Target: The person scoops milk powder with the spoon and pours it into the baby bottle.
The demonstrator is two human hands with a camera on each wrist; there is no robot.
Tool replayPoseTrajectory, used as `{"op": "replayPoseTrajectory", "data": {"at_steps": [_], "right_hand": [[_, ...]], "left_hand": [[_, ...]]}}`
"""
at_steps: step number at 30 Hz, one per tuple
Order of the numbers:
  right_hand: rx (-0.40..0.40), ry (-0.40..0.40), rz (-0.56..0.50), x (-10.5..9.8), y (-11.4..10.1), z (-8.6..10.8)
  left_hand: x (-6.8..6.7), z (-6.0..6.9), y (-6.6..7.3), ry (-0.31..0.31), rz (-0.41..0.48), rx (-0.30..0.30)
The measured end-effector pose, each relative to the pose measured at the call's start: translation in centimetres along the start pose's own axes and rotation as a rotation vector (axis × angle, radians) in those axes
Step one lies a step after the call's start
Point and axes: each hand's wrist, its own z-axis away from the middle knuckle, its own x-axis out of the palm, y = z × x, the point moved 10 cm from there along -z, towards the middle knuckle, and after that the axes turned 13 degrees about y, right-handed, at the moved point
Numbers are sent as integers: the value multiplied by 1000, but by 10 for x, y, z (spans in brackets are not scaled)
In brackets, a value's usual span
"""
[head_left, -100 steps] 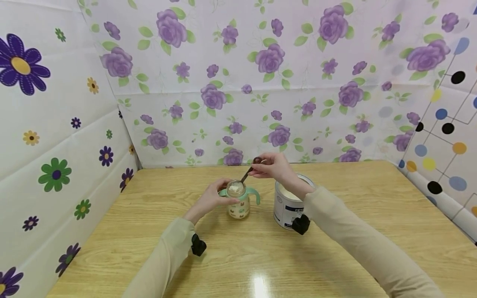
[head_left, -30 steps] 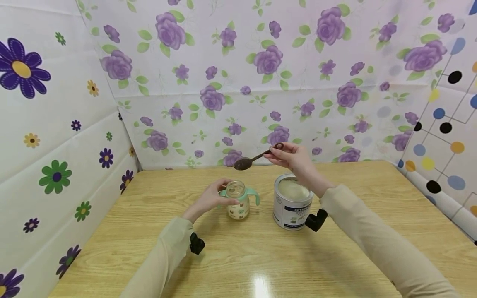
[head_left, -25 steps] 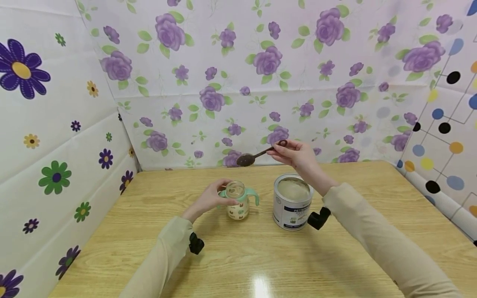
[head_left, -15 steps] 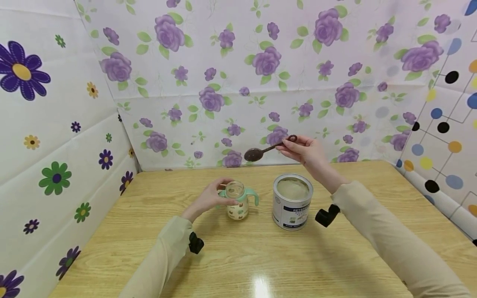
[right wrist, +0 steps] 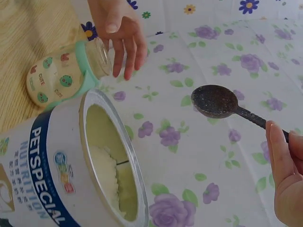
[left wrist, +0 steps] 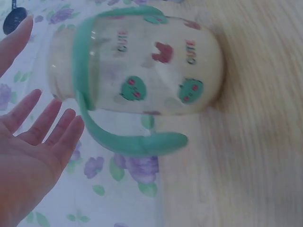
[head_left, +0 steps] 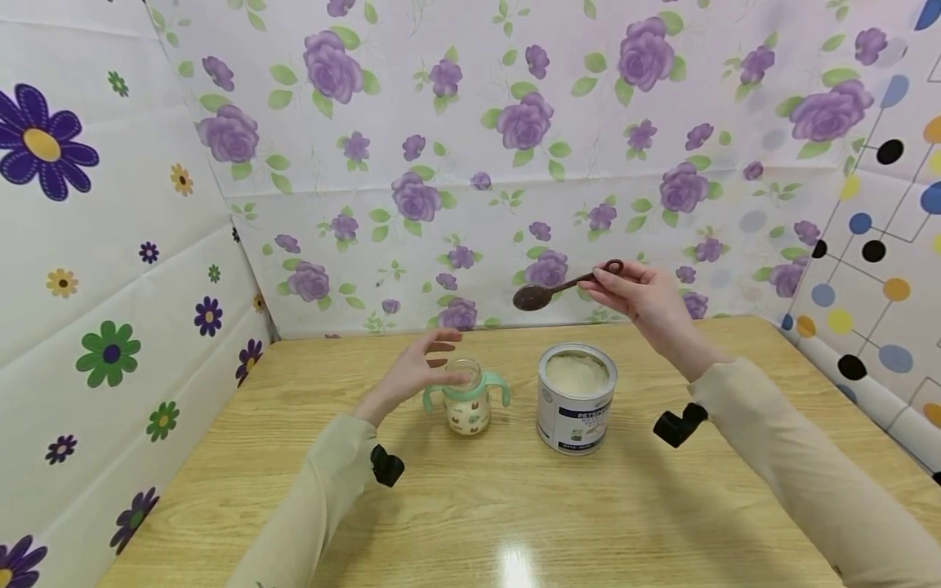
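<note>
A clear baby bottle [head_left: 468,415] with a mint-green two-handled collar and cartoon prints stands upright and uncapped on the table. My left hand [head_left: 422,369] is beside its neck, fingers spread and apart from the glass in the left wrist view. Between thumb and fingers, my right hand [head_left: 647,306] pinches a dark brown spoon [head_left: 532,297] by its handle end. The spoon is in the air above and behind an open tin [head_left: 576,420]; its bowl carries only powdery traces. Pale powder [right wrist: 102,172] partly fills the tin.
The wooden table [head_left: 456,514] reaches back to a flowered cloth wall [head_left: 412,245]. Patterned side walls bound it left and right. The tin stands right of the bottle, a short gap between them.
The spoon was tipped at the bottle's mouth with white powder there; my right hand has since lifted it up and right, over the tin. My left hand has let go of the bottle.
</note>
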Motion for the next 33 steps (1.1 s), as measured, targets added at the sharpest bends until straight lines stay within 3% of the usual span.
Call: {"op": "replayPoseTrajectory", "data": {"at_steps": [7, 15, 19, 24, 33], "right_hand": [[-15, 48, 19, -18, -7, 3], [-57, 35, 132, -30, -10, 10], [-72, 23, 192, -33, -8, 14], [-75, 24, 270, -41, -1, 17], [-123, 39, 394, -50, 8, 24]], "left_hand": [[10, -1, 40, -14, 25, 89], [41, 1, 60, -99, 49, 117], [57, 1, 63, -118, 40, 139], [75, 2, 59, -122, 37, 112], [95, 4, 52, -67, 47, 114]]}}
